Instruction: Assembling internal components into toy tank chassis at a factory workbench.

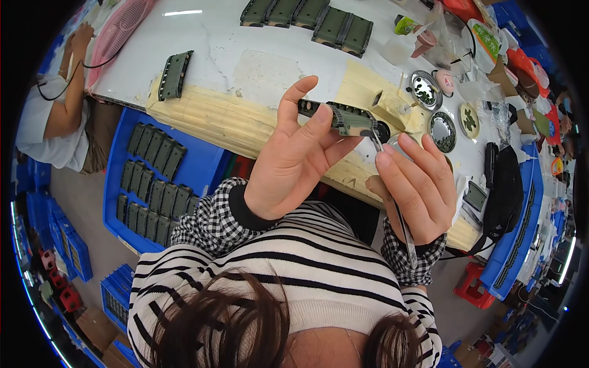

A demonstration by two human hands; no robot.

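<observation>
My left hand (288, 156) pinches a green camouflage toy-tank-like part (353, 121) with dark tread-like edges, raised over the front edge of the table. Its index finger sticks up, apart from the part. In my right hand (423, 190) is a pair of metal tweezers (402, 224), gripped between thumb and fingers. The tweezers' tips reach the right end of the part; whether they hold anything small I cannot tell. Beyond my left hand, a similar green part (175, 75) lies alone on the white table (215, 37).
Several green parts (343, 30) stand at the table's far side. Round dishes (454, 140) of small green pieces and a yellow block (392, 110) are at the right. A blue tray (205, 161) of similar parts sits at the left, near another person (61, 122).
</observation>
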